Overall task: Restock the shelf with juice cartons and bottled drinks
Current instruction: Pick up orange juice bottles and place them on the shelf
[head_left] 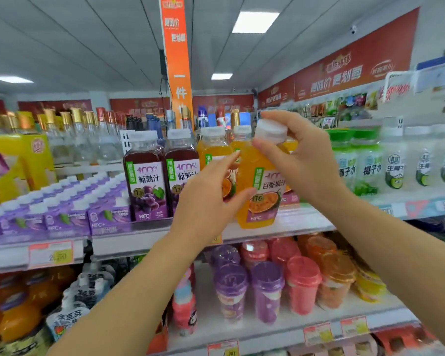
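Note:
An orange passion-fruit juice bottle [261, 183] with a white cap hangs tilted just in front of the upper shelf [149, 240]. My right hand [297, 155] pinches its neck and cap from the right. My left hand [211, 199] touches the bottle's lower left side with fingers stretched out. Behind it, more orange juice bottles [212, 150] stand on the shelf. Two dark grape juice bottles [145, 181] stand to their left.
Purple juice cartons [70, 209] fill the shelf's left part, and green-capped coconut water bottles [365, 160] stand at the right. The shelf below holds lidded purple, pink and orange cups [267, 286], pouches [75, 304] and orange drinks. Clear liquor bottles stand behind.

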